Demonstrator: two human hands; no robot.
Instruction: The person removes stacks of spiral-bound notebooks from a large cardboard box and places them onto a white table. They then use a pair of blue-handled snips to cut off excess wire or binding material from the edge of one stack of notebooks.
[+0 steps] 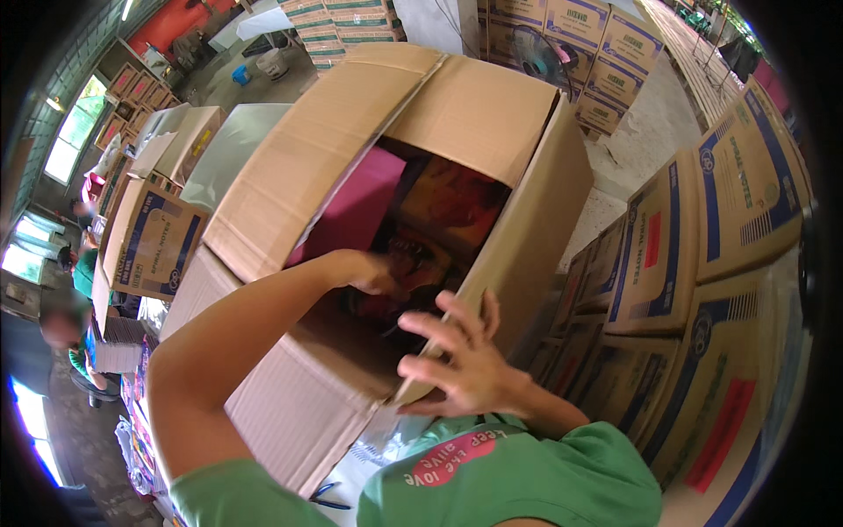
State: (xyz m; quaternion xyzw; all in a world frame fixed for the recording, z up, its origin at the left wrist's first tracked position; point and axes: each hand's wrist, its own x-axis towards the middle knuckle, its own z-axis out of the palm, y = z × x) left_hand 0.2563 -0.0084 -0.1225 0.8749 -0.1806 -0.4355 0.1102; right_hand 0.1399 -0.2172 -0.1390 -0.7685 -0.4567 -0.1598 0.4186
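Observation:
A large open cardboard box (pixel 500 97) stands before me, its flaps folded outward. Inside lie dark, glossy printed items in red and orange (pixel 448 202), beside a flat magenta sheet (pixel 360 198). My left hand (pixel 364 272) reaches over the near-left side into the opening. Its fingers point down toward the printed items and are blurred, so whether they hold anything is unclear. At the near end of the box's right side, my right hand (pixel 465 356) grips the upright flap (pixel 514 237), with spread fingers hooked over its edge.
Stacked cartons (pixel 659 255) rise close on my right. Farther back are more cartons (pixel 606 53), a fan (pixel 540 57) and wrapped stacks (pixel 342 26). On the left stand a carton (pixel 158 241), a paper stack (pixel 117 356) and people in green. A blue-handled tool (pixel 332 501) lies below the box.

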